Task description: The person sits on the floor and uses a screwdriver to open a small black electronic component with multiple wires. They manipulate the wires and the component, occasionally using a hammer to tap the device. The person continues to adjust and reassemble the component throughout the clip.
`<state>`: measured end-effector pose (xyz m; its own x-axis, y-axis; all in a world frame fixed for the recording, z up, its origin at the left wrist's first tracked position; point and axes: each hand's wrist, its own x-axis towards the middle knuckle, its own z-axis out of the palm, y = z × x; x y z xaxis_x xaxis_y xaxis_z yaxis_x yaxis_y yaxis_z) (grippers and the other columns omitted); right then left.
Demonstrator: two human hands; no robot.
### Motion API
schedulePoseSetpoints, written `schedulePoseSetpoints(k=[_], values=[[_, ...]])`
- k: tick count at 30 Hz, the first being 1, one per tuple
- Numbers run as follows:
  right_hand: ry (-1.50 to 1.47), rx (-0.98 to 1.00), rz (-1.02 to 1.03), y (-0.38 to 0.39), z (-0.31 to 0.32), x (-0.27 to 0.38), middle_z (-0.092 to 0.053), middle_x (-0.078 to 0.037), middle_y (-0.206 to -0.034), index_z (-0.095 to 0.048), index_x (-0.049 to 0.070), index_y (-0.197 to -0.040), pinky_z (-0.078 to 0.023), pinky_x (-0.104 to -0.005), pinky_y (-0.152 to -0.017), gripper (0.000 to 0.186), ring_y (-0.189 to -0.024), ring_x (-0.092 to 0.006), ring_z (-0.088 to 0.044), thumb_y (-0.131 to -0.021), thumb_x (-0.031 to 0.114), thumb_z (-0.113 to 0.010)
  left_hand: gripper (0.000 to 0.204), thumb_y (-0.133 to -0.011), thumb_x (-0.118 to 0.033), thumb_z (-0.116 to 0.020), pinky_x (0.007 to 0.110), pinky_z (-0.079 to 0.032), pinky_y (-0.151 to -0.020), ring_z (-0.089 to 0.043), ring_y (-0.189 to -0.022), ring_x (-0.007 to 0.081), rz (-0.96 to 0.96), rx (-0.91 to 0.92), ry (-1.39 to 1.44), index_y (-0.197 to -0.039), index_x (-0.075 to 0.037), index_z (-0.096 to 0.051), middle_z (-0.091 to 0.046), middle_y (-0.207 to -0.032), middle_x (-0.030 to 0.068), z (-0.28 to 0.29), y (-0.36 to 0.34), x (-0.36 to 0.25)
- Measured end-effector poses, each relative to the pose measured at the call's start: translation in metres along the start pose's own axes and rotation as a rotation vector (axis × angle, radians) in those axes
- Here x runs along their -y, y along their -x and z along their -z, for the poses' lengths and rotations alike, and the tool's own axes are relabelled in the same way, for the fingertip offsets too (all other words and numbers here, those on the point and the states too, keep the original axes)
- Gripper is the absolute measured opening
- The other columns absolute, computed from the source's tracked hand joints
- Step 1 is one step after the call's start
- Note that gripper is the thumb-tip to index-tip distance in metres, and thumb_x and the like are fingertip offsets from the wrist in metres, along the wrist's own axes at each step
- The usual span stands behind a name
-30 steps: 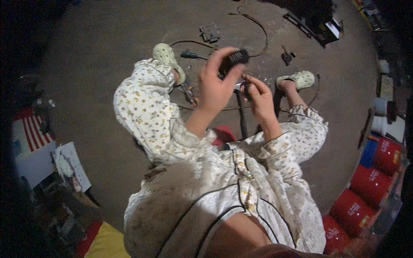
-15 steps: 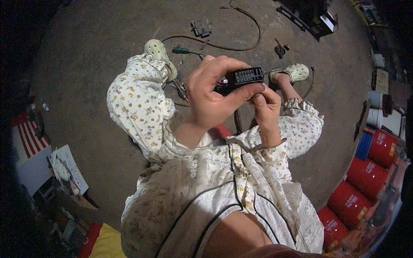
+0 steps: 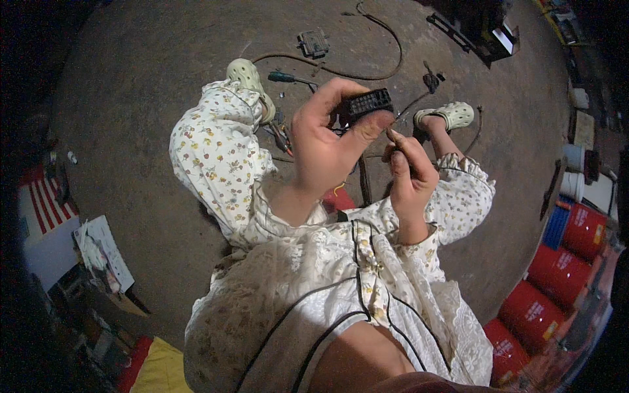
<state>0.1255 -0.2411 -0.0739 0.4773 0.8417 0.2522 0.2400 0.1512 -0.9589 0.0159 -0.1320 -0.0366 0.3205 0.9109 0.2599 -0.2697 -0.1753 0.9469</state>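
Observation:
My left hand (image 3: 327, 147) is closed round a black rectangular multi-pin connector (image 3: 370, 101), thumb along its lower side and the grid of cavities showing on top. Wires (image 3: 337, 193), one yellow, show beneath it. My right hand (image 3: 411, 177) sits just below and right of the connector, fingers bent together at something thin that is too small to make out. On the floor beyond lie a teal-handled tool (image 3: 280, 76) and a brown cable (image 3: 354, 73).
My legs in floral trousers and pale clogs (image 3: 458, 115) flank my hands. A metal part (image 3: 313, 44) and a dark bracket (image 3: 449, 33) lie ahead. Red drums (image 3: 562, 268) and white buckets (image 3: 571, 187) line the right; papers (image 3: 105, 255) and a yellow cloth (image 3: 157, 367) are at left.
The connector turned and rose slightly in my left hand over the last half second. My right hand moved a little right and down, uncovering more of the thin thing at its fingertips.

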Motion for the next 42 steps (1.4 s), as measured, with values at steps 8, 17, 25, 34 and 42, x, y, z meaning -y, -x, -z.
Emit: schedulePoseSetpoints(k=[8, 17, 25, 34, 42], values=[[0.362, 0.088, 0.002, -0.020, -0.022, 0.058, -0.062, -0.011, -0.082, -0.062, 0.003, -0.111, -0.044, -0.0254, -0.059, 0.032, -0.063, -0.0145, -0.054, -0.080, -0.005, -0.059, 0.043, -0.091, -0.047, -0.047, 0.021, -0.032, -0.042, -0.039, -0.048, 0.0089, 0.640, -0.162, 0.846, -0.067, -0.012, -0.042, -0.040, -0.056, -0.0028, 0.021, -0.025, 0.047], [0.584, 0.153, 0.040, -0.041, -0.036, 0.063, -0.059, -0.010, -0.072, -0.065, 0.005, -0.106, -0.042, -0.0250, -0.058, 0.031, -0.061, -0.0170, -0.052, -0.078, -0.006, -0.060, 0.043, -0.090, -0.050, -0.048, 0.023, -0.032, -0.039, -0.039, -0.045, 0.0108, 0.827, -0.138, 0.947, -0.079, -0.008, -0.050, -0.039, -0.051, -0.0028, 0.026, -0.025, 0.027], [0.552, 0.169, 0.019, -0.042, -0.038, 0.065, -0.065, -0.012, -0.081, -0.064, 0.001, -0.104, -0.047, -0.0246, -0.063, 0.026, -0.068, -0.0151, -0.060, -0.080, -0.006, -0.059, 0.042, -0.091, -0.047, -0.048, 0.022, -0.037, -0.044, -0.040, -0.045, 0.0072, 0.793, -0.180, 0.991, -0.083, -0.006, -0.051, -0.041, -0.053, -0.0027, 0.027, -0.022, 0.030], [0.505, 0.167, 0.014, -0.044, -0.039, 0.063, -0.067, -0.013, -0.092, -0.064, -0.002, -0.103, -0.049, -0.0247, -0.069, 0.022, -0.078, -0.0151, -0.065, -0.082, -0.004, -0.058, 0.041, -0.092, -0.045, -0.048, 0.022, -0.039, -0.045, -0.040, -0.045, 0.0077, 0.778, -0.208, 0.856, -0.087, -0.004, -0.051, -0.042, -0.054, -0.0021, 0.026, -0.021, 0.025], [0.499, 0.150, 0.003, -0.042, -0.039, 0.061, -0.067, -0.013, -0.091, -0.063, -0.002, -0.104, -0.049, -0.0241, -0.068, 0.022, -0.077, -0.0131, -0.064, -0.083, -0.004, -0.058, 0.039, -0.092, -0.044, -0.047, 0.023, -0.036, -0.044, -0.040, -0.045, 0.0081, 0.790, -0.165, 1.019, -0.083, -0.006, -0.051, -0.042, -0.052, -0.0023, 0.029, -0.022, 0.036]])
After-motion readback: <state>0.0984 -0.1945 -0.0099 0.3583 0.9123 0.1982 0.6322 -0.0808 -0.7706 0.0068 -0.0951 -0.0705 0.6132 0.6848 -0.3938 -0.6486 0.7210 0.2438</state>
